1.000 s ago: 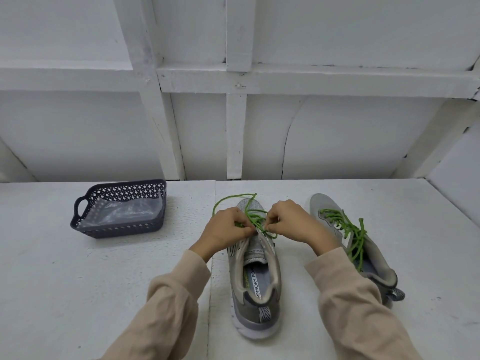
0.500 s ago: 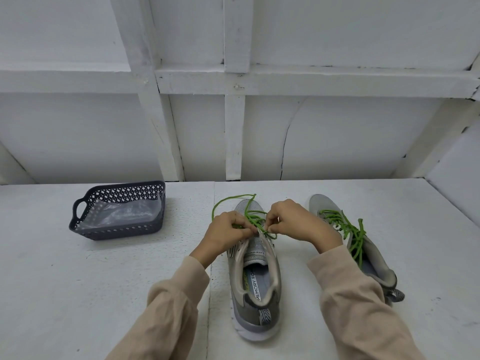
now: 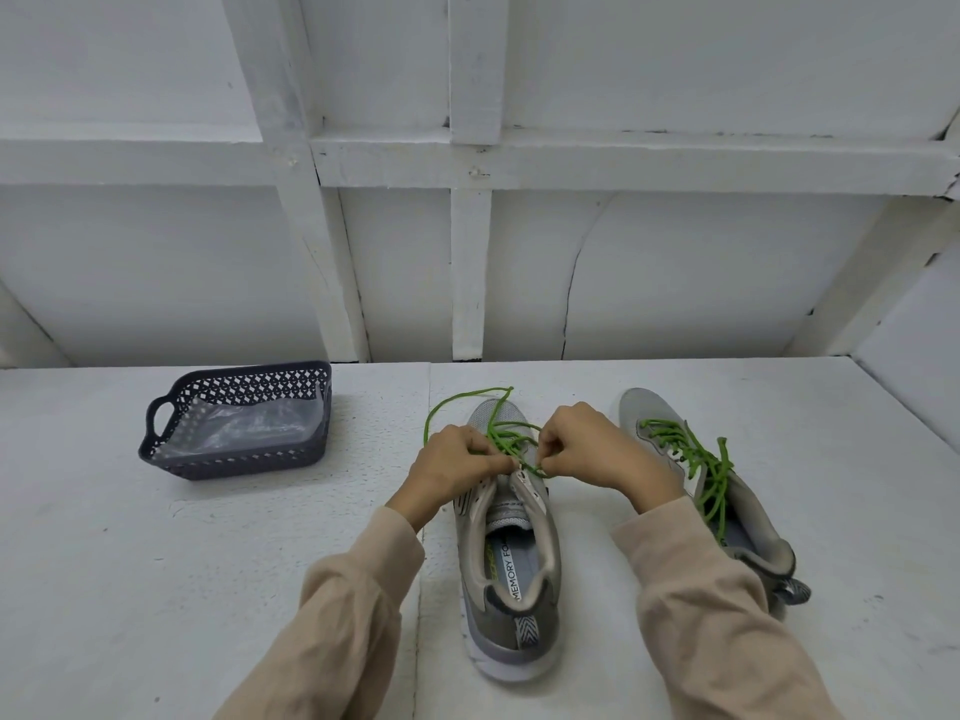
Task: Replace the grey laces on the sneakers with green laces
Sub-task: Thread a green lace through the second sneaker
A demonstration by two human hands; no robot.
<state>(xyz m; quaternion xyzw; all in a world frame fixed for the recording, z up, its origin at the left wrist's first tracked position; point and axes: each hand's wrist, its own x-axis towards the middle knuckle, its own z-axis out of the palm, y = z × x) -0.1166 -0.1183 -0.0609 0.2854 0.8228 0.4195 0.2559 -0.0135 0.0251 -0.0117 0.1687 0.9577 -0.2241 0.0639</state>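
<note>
Pinching green lace (image 3: 506, 438) over grey sneaker (image 3: 498, 615) with left hand (image 3: 452, 462) and right hand (image 3: 592, 449), both curled; flanked rightward by second sneaker (image 3: 644, 407), laced green.

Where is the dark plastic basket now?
In the head view the dark plastic basket stands on the white table at the left, apart from the left hand and the middle sneaker.

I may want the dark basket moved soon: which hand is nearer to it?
Left. The left hand sits on the sneaker's basket side; the right hand is across the green lace, farther from it.
</note>
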